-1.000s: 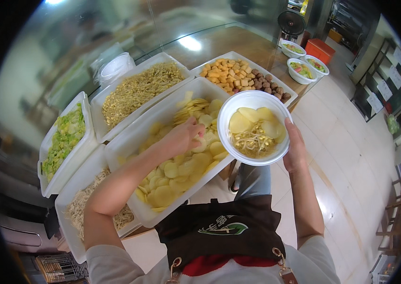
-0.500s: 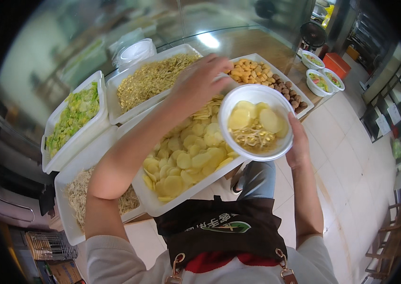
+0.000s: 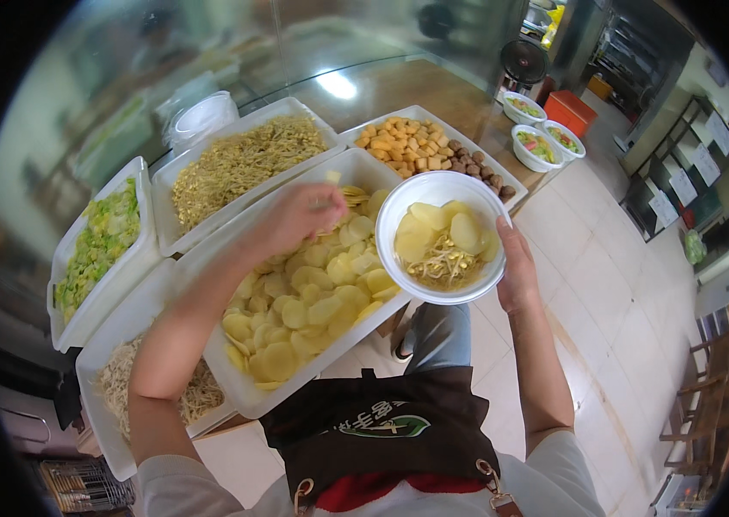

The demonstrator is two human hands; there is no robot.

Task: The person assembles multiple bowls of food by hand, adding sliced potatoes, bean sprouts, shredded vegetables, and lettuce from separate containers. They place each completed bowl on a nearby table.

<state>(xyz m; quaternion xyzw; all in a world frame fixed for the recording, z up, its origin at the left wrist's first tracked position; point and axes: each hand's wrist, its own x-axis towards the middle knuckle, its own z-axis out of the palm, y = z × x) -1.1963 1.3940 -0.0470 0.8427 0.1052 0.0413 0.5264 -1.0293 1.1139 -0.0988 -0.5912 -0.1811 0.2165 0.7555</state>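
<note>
My right hand [image 3: 517, 265] grips the rim of a white round bowl [image 3: 505, 205], thumb at its edge, tilted toward me. Inside lie pale yellow potato slices [image 3: 465, 233] and bean sprouts [image 3: 446, 263]. My left hand [image 3: 302, 215] hovers over the far part of a white tray [image 3: 248, 401] full of potato slices [image 3: 317, 297]. Its fingers look curled but are smeared by motion, so whether they hold anything is unclear. A small pale yellow piece [image 3: 332, 177] shows just beyond the fingers.
Around stand white trays of bean sprouts [image 3: 248, 168], chopped lettuce [image 3: 97, 246], whitish shreds [image 3: 119, 379], and fried cubes [image 3: 407, 145] with brown balls [image 3: 476, 168]. Stacked white bowls [image 3: 202, 119] sit behind. Filled bowls [image 3: 538, 148] and a red box [image 3: 569, 112] are far right.
My left hand has drawn back and left, from beside the fried cubes to over the potato slices. My right hand still holds the bowl. The whole view has shifted slightly.
</note>
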